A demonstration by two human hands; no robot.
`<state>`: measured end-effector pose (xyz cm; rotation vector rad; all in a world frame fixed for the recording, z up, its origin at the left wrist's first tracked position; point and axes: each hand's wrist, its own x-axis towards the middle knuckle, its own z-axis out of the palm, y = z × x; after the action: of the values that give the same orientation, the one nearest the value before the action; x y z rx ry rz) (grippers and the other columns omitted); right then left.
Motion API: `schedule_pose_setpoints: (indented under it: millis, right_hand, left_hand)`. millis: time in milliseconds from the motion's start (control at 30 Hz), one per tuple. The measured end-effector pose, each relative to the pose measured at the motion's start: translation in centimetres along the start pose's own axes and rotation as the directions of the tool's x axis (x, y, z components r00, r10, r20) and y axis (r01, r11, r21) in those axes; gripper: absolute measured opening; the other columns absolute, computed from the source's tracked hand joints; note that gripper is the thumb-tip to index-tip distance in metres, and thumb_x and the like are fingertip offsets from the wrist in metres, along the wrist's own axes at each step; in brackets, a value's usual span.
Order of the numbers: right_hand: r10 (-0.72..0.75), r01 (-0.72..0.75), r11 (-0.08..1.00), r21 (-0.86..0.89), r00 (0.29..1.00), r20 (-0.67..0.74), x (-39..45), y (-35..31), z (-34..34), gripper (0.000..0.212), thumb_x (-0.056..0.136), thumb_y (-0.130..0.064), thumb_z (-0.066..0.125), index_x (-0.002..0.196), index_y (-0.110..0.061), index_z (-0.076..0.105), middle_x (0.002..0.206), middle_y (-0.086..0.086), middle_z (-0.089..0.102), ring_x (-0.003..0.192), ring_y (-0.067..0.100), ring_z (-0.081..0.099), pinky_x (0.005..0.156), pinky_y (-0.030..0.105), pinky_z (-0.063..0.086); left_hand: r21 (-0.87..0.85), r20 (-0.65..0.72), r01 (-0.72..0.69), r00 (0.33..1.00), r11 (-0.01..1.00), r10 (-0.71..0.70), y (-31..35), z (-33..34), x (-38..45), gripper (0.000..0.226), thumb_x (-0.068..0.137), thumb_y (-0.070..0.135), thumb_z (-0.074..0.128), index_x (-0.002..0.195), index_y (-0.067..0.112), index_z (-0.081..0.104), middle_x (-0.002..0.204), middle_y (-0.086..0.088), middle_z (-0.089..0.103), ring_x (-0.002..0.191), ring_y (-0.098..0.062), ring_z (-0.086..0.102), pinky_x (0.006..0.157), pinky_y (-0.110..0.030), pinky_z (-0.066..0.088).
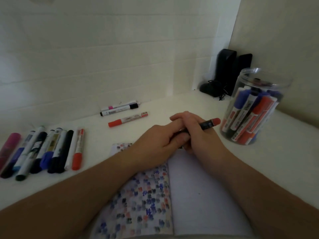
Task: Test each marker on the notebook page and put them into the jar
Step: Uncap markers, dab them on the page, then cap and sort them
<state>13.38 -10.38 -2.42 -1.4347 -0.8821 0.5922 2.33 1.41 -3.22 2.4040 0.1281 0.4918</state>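
The notebook (198, 195) lies open nearest, its blank page ready for test strokes. Above it the right hand (202, 133) grips a marker (209, 124), red end toward the jar; the left hand (155, 144) closes on its hidden end, probably the cap. The jar (255, 107) stands close right for drop-offs. Untested markers (44, 150) wait left on the counter (172, 104).

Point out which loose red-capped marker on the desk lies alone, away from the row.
The red-capped marker lying alone in front of the two markers by the wall. The other red-capped one ends the row at the left, touching its neighbour.
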Motion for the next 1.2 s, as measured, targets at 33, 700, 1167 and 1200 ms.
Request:
schedule_pose_setpoints:
  millis: [33,700,1167,1200]
  right_hand:
    - [0.033,-0.032,0.999,0.035,0.999,-0.029,0.1,-0.2,0.0,0.029,0.109,-0.035,0.047,0.108,-0.021,0.072,0.069,-0.009,0.067,0.059,0.001,0.064,0.051,0.017,0.048]
    - [0.015,-0.052,0.874,-0.483,0.997,-0.08,0.7,1.1,-0.4,0.028,0.078,-0.016,0.08,0.061,-0.015,0.058,0.052,0.0,0.061,0.047,0.007,0.052,0.049,0.023,0.044]
    - [0.005,-0.039,0.872,-0.487,0.998,-0.07,0.6,1.3,-0.1,0.026,0.078,-0.011,0.079,0.062,-0.01,0.058,0.054,0.008,0.064,0.046,0.013,0.06,0.048,0.028,0.049]
    - [-0.002,-0.034,0.865,-0.501,0.997,-0.071,0.6,1.4,-0.1,0.026,0.078,-0.011,0.078,0.062,-0.01,0.057,0.054,0.009,0.064,0.046,0.014,0.06,0.048,0.029,0.05]
  left_hand:
    - [-0.001,0.008,0.03,1.0,1.0,-0.03,-0.1,-0.2,0.0,0.028,0.105,0.041,0.049,0.132,0.04,0.042,0.094,0.006,0.072,0.076,-0.008,0.067,0.072,-0.043,0.057]
    - [0.31,0.135,0.169,0.966,0.935,-0.219,-3.3,-2.0,-0.5,0.04,0.073,0.068,0.068,0.109,0.051,0.06,0.104,0.022,0.043,0.094,0.001,0.047,0.082,-0.026,0.047]
    - [0.312,0.139,0.161,0.967,0.936,-0.212,-3.5,-1.9,-0.4,0.039,0.071,0.069,0.067,0.105,0.052,0.058,0.102,0.021,0.044,0.094,-0.001,0.047,0.083,-0.029,0.048]
    - [0.312,0.139,0.161,0.967,0.936,-0.213,-3.6,-1.9,-0.4,0.04,0.071,0.069,0.067,0.106,0.052,0.059,0.102,0.021,0.044,0.094,-0.001,0.047,0.083,-0.029,0.047]
